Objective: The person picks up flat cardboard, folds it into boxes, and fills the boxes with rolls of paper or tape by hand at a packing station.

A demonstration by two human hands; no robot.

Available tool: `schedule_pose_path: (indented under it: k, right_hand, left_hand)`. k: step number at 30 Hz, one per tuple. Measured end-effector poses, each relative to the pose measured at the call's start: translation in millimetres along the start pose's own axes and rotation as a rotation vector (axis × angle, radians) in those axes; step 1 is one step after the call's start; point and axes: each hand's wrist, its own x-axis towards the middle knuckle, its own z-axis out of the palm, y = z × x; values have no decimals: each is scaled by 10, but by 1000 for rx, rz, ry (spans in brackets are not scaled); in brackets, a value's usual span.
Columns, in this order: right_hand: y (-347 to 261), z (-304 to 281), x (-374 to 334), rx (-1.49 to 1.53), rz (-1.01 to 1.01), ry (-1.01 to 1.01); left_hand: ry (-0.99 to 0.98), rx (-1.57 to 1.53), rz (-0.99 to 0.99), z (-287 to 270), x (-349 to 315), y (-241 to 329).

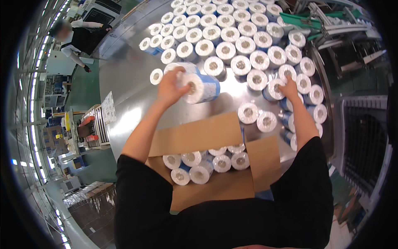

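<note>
Wrapped rolls of white paper with blue print stand in a crowd on a shiny metal table (128, 95). My left hand (171, 88) is closed on a paper roll (203, 88), tilted with its core end toward me, thumb near the core hole. A second roll (182, 66) is right behind it, under my fingers; whether I grip that one too I cannot tell. Over at the right, my right hand (291, 89) has its fingers closed at the top of a standing roll (273, 89). Between my arms is an open cardboard box (195, 135) with several rolls inside.
Box flaps (263, 162) stick out toward the table. A green-and-metal machine (306, 20) borders the far right, and a grey plastic crate (360, 137) is at the right. Another person (78, 37) stands at the far left. Stacked brown cartons (93, 207) are at lower left.
</note>
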Motion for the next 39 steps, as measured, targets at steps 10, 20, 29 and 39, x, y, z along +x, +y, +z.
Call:
schedule_pose_path:
  k: [10, 20, 29, 39]
  right_hand:
    - [-1769, -1804, -2294, 499, -498, -78]
    - [-2196, -449, -3652, -270, -695, -763]
    - [-2173, -624, -3070, 163, -186, -336]
    - [62, 418, -1957, 233, 238, -117]
  left_hand:
    - [-739, -586, -187, -286, -2187, 1145]
    - [-621, 215, 378, 1037, -2750, 553]
    - [-163, -152, 359, 471, -624, 842]
    - [-722, 641, 738, 2484, 223, 1360]
